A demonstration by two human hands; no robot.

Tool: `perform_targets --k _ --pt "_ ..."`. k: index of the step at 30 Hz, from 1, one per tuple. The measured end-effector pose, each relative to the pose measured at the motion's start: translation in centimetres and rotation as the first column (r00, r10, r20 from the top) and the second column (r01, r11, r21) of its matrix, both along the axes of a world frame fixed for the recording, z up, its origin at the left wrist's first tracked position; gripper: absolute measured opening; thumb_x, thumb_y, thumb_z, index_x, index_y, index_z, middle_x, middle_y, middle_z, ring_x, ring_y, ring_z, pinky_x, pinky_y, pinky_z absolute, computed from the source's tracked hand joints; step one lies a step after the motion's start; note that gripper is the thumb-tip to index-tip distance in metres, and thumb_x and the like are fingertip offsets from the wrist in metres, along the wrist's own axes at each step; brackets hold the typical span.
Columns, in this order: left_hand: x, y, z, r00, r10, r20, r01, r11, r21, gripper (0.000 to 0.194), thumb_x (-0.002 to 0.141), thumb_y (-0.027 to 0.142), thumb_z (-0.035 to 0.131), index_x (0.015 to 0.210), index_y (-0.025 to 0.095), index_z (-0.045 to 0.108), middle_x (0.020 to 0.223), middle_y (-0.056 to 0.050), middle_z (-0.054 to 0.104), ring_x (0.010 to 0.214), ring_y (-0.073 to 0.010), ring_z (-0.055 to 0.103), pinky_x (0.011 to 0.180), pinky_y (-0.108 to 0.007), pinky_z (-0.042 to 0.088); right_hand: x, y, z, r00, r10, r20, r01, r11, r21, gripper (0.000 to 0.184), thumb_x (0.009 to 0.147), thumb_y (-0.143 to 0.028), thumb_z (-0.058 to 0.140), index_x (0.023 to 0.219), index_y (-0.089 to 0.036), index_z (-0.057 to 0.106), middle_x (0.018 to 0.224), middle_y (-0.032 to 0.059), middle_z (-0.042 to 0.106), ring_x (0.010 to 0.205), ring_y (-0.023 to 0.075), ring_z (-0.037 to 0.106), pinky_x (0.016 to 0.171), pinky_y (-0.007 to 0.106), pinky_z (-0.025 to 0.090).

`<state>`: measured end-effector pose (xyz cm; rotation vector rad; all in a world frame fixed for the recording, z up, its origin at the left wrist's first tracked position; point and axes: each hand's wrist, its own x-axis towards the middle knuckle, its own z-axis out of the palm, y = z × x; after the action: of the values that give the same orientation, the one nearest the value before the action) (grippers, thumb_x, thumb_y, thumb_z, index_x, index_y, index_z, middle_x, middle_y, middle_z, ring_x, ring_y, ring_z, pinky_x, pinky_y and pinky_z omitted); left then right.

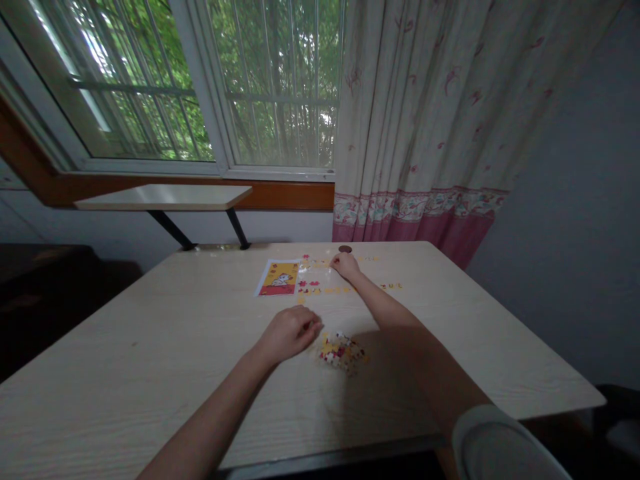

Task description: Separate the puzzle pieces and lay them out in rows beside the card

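At the upper row of small puzzle pieces [317,265] on the tabletop [175,347], we had our right hand [345,265] low, fingertips drawn together; whether they gripped a piece, we could not tell. Our left hand [291,330], well apart from it, lay nearer us with its fingers curled, just beside the loose pile of puzzle pieces [343,353]; we could not tell whether it held one either. For neat work at that row, we judged that a light fingertip touch suited such tiny parts, with the right wrist and forearm lifted so that the lower row of pieces [340,290] was not brushed askew. The left fingers, we thought, did best at the pile's edge, without scattering it. Left of the rows lay the printed cat picture [279,278], and beyond the right hand, a dark round disc [345,249]. Farther out were the raised shelf [165,195], the barred window [280,87] and the floral curtain [425,133].
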<state>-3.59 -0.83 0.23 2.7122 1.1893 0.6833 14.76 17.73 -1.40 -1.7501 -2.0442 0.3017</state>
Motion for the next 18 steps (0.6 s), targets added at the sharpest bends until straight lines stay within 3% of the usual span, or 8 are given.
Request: perform_targets --k 6,12,15,18 --pt "-0.1 -0.1 0.2 1.0 -0.001 -0.005 0.001 1.0 -0.019 0.023 0.087 0.029 0.041 0.078 0.017 0.058 0.069 -0.003 0.058 0.066 -0.0139 0.052 0.06 -0.024 0.039 1.0 -1.3 0.6 1.0 0.011 0.01 -0.012 0.997 0.078 0.02 0.079 -0.022 0.05 0.087 -0.018 0.068 0.088 0.0078 0.068 0.084 0.0173 0.061 0.073 0.023 0.042" --pt "-0.2 0.1 0.1 0.999 -0.004 -0.035 0.004 1.0 -0.007 0.024 0.087 0.029 0.04 0.075 0.017 0.057 0.068 -0.003 0.057 0.065 -0.014 0.051 0.06 -0.024 0.038 3.5 -5.7 2.1 0.98 0.196 0.028 -0.198 0.974 0.107 0.016 0.077 -0.022 0.054 0.084 -0.019 0.068 0.083 0.0033 0.068 0.077 0.0134 0.06 0.07 0.02 0.04" --pt "-0.2 0.1 0.1 0.999 -0.011 -0.035 0.011 1.0 -0.005 0.023 0.087 0.028 0.041 0.076 0.017 0.057 0.069 -0.003 0.058 0.066 -0.0141 0.051 0.061 -0.024 0.038 4.9 -9.5 2.2 0.915 0.4 0.043 -0.402 0.902 0.159 0.016 0.078 -0.022 0.054 0.083 -0.017 0.068 0.08 0.0036 0.066 0.074 0.0124 0.057 0.069 0.02 0.039" --pt "-0.2 0.1 0.0 0.999 -0.01 -0.044 0.01 1.0 -0.006 0.022 0.087 0.027 0.042 0.076 0.017 0.057 0.069 -0.002 0.058 0.065 -0.014 0.051 0.06 -0.024 0.038 6.1 -12.8 2.0 0.847 0.53 0.038 -0.528 0.832 0.168 0.016 0.08 -0.023 0.053 0.083 -0.018 0.067 0.079 0.0035 0.065 0.075 0.0119 0.057 0.072 0.022 0.039"
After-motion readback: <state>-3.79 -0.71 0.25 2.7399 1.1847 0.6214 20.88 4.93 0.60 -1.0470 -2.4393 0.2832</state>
